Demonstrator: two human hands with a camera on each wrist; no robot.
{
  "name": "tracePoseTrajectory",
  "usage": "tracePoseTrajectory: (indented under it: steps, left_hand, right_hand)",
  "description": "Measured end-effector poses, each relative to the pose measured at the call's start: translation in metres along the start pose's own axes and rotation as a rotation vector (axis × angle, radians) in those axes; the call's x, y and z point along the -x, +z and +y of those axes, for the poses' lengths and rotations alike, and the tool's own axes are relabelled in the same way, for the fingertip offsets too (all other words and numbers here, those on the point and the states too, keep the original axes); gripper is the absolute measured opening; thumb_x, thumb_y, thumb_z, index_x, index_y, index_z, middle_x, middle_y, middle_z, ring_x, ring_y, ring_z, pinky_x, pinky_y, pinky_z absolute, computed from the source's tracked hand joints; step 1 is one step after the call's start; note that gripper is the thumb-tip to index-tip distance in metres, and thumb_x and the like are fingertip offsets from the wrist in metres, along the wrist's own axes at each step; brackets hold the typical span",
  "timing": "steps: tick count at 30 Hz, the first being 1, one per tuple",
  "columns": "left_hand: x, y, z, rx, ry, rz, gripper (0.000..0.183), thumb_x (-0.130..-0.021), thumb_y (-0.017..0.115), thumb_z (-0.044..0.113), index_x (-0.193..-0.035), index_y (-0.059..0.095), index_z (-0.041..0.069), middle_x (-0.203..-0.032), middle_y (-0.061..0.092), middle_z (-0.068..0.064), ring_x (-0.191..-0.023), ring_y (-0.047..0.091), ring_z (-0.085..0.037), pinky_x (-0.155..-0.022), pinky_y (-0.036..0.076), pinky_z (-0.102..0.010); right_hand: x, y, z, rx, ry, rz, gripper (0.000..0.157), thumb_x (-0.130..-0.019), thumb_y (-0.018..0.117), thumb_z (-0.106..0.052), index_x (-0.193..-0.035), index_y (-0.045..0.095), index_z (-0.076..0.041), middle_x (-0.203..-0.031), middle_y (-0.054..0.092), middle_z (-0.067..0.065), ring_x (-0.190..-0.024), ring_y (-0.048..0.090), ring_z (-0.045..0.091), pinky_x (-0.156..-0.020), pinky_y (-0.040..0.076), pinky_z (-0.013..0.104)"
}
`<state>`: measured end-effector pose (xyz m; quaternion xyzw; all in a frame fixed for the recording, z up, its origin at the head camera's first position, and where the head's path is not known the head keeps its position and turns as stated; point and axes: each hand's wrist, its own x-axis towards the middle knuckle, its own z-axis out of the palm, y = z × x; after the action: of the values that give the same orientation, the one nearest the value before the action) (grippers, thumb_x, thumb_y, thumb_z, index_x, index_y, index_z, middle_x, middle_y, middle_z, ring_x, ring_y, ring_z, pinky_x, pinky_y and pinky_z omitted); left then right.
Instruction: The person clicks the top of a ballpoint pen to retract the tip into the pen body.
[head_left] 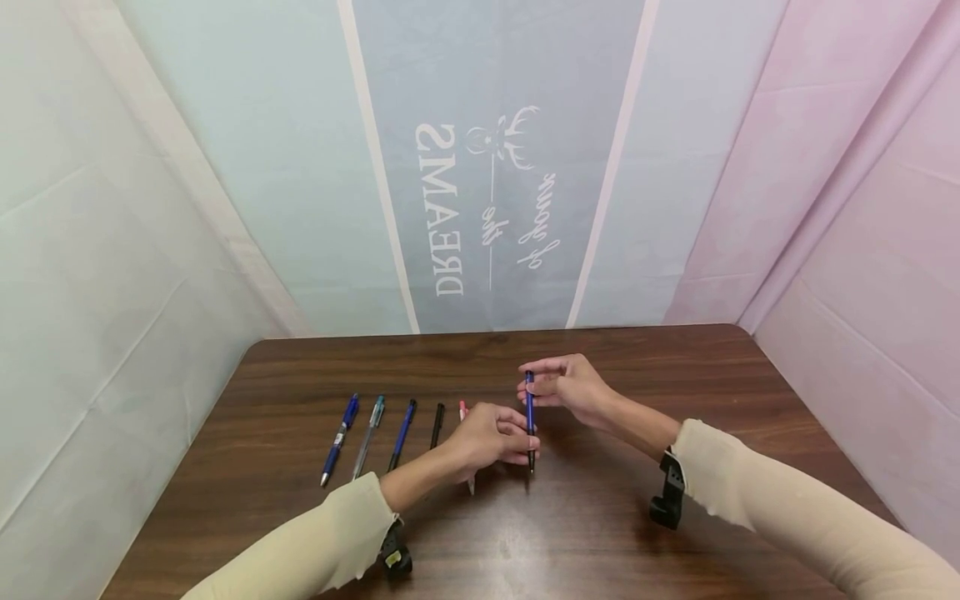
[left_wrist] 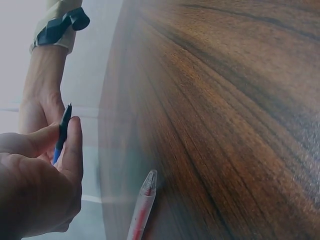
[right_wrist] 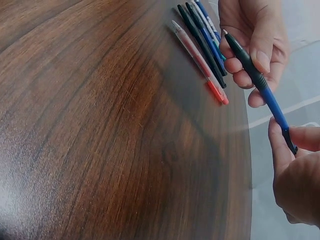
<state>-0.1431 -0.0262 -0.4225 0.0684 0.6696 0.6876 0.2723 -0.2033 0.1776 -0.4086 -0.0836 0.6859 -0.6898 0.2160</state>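
Both hands hold one blue ballpoint pen point(head_left: 529, 410) above the table. With thumb and fingers, my left hand point(head_left: 483, 437) pinches its black grip near the tip. My right hand point(head_left: 573, 387) pinches the far, clip end. In the right wrist view the pen point(right_wrist: 270, 102) slants between the hands, its tip exposed. A clear pen with red parts point(right_wrist: 197, 59) lies on the table just beside the left hand, which partly covers it in the head view.
Left of the red pen, a black pen point(head_left: 437, 425), a blue-and-black pen point(head_left: 403, 433), a clear pen with a teal end point(head_left: 367, 442) and a blue pen with a white label point(head_left: 340, 439) lie in a row on the brown wooden table point(head_left: 600, 517). Cloth hangings point(head_left: 495, 75) surround it.
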Motion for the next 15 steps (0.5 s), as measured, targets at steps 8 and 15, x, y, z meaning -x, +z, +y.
tracePoseTrajectory:
  steps: [8,15]
  left_hand:
    - [0.0009,-0.0006,-0.0024,0.008,-0.008,-0.009,0.024,-0.094,0.074,-0.008,-0.115,0.067,-0.018,-0.092,0.078,-0.019,-0.086,0.079,-0.025,-0.080,0.066,-0.037]
    - [0.0023,-0.0017,-0.0044,0.003,-0.016,-0.002,0.022,-0.095,0.074,-0.008,-0.114,0.068,-0.017,-0.093,0.078,-0.020,-0.088,0.079,-0.028,-0.080,0.066,-0.037]
  right_hand:
    - [-0.0004,0.0007,0.0044,0.015,0.011,0.019,0.043,-0.101,0.063,0.008,-0.141,0.052,0.021,-0.115,0.073,0.033,-0.100,0.078,0.029,-0.091,0.063,0.042]
    - [-0.0006,0.0029,0.0058,0.009,0.024,0.031,0.042,-0.100,0.064,0.008,-0.138,0.053,0.022,-0.109,0.076,0.026,-0.099,0.078,0.028,-0.091,0.063,0.042]
